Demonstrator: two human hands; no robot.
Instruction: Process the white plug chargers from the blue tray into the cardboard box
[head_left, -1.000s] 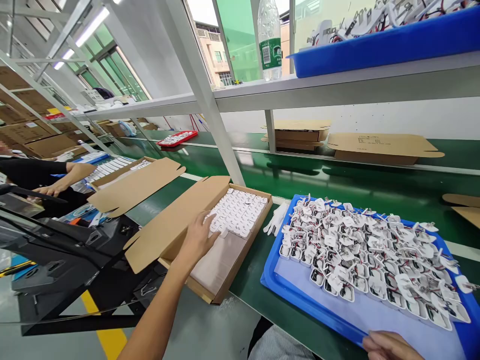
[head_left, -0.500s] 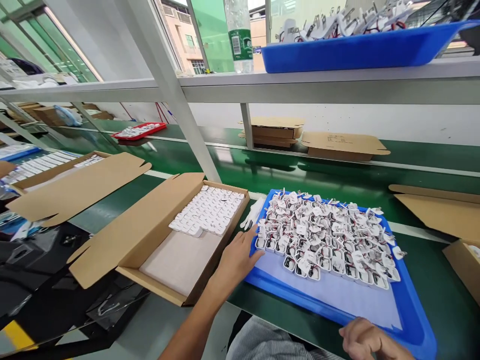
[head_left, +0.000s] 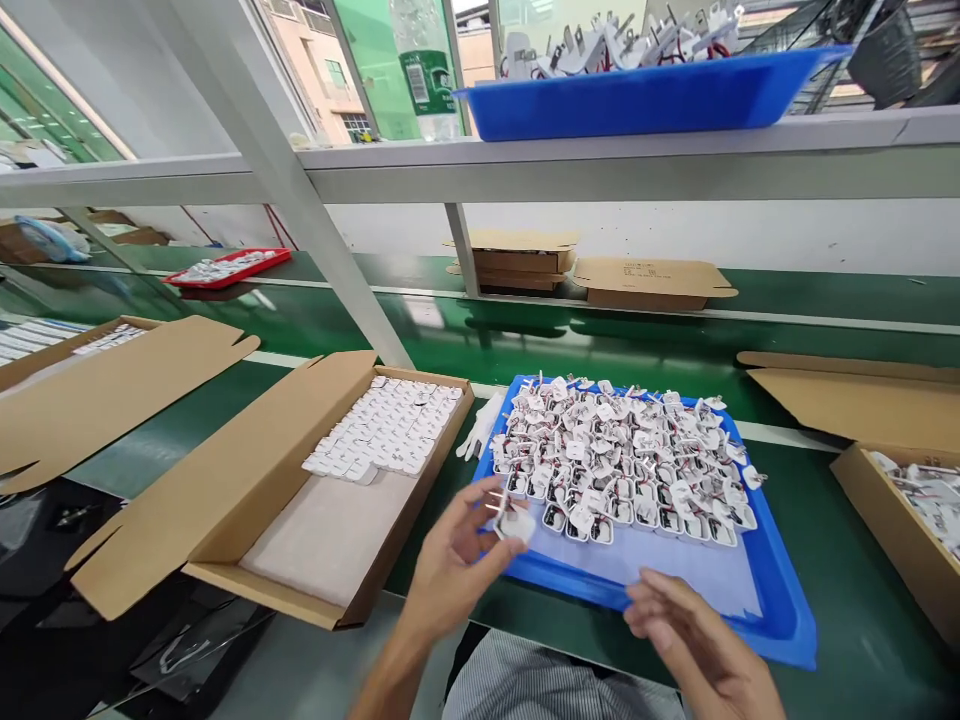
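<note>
Head view shows a little white part (head_left: 516, 522) with thin bits sticking up, pinched between the thumb and fingers of the left hand (head_left: 463, 560). It is up over the near left edge of a big blue tray (head_left: 791, 625), and the left hand hides some of that edge. The right hand (head_left: 697, 645) is over the tray's front edge, its fingers bent a bit and its thumb apart from them. The two hands are apart.

Lots of white parts (head_left: 622, 450) with dark red wires crowd the back of the tray, on a pale sheet (head_left: 724, 575). The tray sits on a green tabletop (head_left: 855, 600). A white glove (head_left: 480, 425) lies squeezed between the tray and a brown box (head_left: 262, 595) on the left. White pieces (head_left: 390, 425) fill the back of that box, and its lid leans out to the left. On the right, another box (head_left: 874, 505) holds more parts, just beside the tray.

Farther back, a slanted post (head_left: 322, 230) stands in front of part of the green strip. A red tray (head_left: 266, 262) and some flat boxes (head_left: 652, 280) lie back there. Up on the shelf (head_left: 600, 175) are a bottle (head_left: 429, 80) and a second blue tray (head_left: 637, 105), piled with parts.
</note>
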